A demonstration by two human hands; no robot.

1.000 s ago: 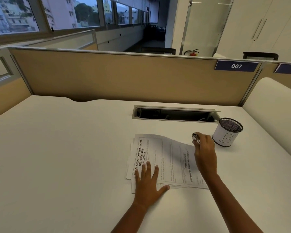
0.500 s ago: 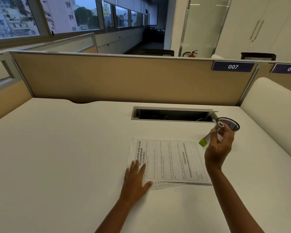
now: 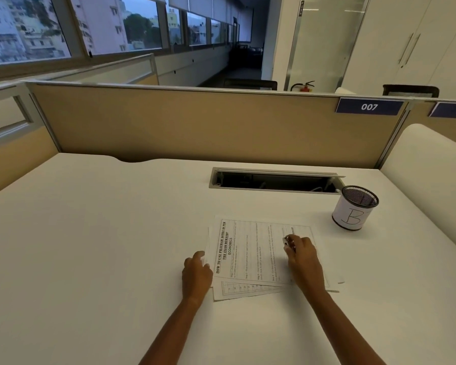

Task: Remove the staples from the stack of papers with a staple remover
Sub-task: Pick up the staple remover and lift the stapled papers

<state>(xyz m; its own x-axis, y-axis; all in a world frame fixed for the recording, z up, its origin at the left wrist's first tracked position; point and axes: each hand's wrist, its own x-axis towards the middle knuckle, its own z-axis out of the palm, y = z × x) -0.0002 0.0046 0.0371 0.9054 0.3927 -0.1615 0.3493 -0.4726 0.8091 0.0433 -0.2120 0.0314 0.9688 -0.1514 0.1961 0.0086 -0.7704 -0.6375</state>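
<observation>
My right grip [image 3: 303, 260] clamps the remover [image 3: 287, 242] over thin, slippery papers [image 3: 248, 248]; left grip [image 3: 196, 273] at their edge, state I cannot tell.

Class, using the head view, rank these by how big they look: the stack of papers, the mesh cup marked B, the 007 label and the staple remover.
1. stack of papers
2. mesh cup
3. 007 label, farther from the camera, so its real size is unsure
4. staple remover, mostly hidden in the right hand
</observation>
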